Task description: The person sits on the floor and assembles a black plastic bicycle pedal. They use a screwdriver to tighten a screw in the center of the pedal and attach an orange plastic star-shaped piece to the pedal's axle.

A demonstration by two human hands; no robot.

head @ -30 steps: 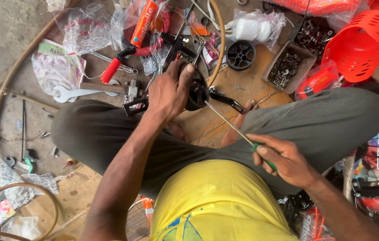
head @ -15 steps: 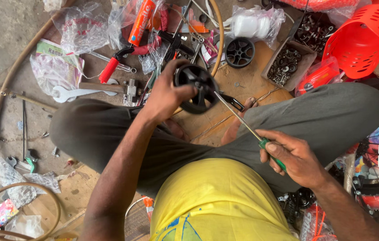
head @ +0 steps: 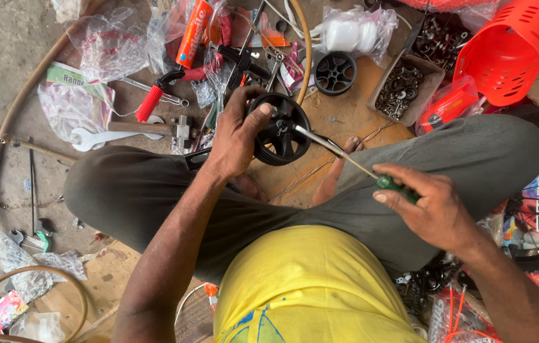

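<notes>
Since a moment ago I have turned the small black wheel [head: 282, 130] so its spoked face looks up at me, and my right hand [head: 431, 206] has drawn back toward my knee. My left hand [head: 238, 136] wraps the wheel's rim, fingers [head: 258, 114] curled over its far edge, thumb at the hub. My right hand's fingers are closed tight round the green handle of a screwdriver [head: 346, 159]; its long shaft runs from them up to the wheel's hub, tip touching there. Beyond my left fingers lies a second black wheel [head: 335, 72] on the floor, well apart. To the right of it sits a cardboard box of nuts [head: 403, 89], and past that an orange plastic basket [head: 504, 54]. Left of my left hand lie a flat spanner [head: 101, 136] and red-handled pliers [head: 155, 98].
</notes>
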